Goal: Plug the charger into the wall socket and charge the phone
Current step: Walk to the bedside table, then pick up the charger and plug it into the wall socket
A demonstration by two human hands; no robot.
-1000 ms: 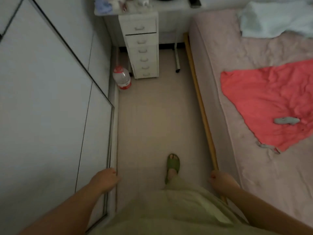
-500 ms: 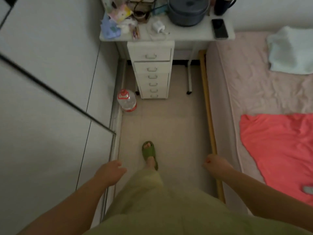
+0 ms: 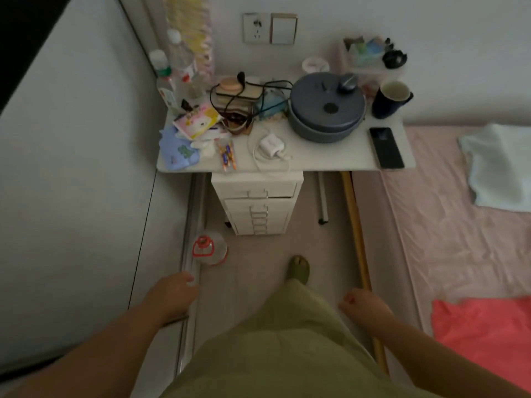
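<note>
A white charger (image 3: 270,144) with its coiled white cable lies near the front edge of the white table (image 3: 324,160). A black phone (image 3: 386,147) lies flat at the table's right front corner. The wall socket (image 3: 255,27) sits on the wall above the table, beside a blank switch plate. My left hand (image 3: 172,294) hangs low at the left with fingers loosely curled and nothing in it. My right hand (image 3: 362,308) hangs low at the right, curled into a loose fist, also holding nothing. Both hands are far below and short of the table.
A grey round pot (image 3: 326,107), a dark mug (image 3: 390,97), bottles (image 3: 172,70) and tangled black cables (image 3: 238,99) crowd the table. A white drawer unit (image 3: 258,205) stands beneath. A water jug (image 3: 209,248) sits on the floor left. The bed (image 3: 459,225) borders the right, a wardrobe the left.
The view has moved forward and tilted up: the table, charger, phone and wall socket came fully into sight. My hands stay low at my sides, swinging as I step.
</note>
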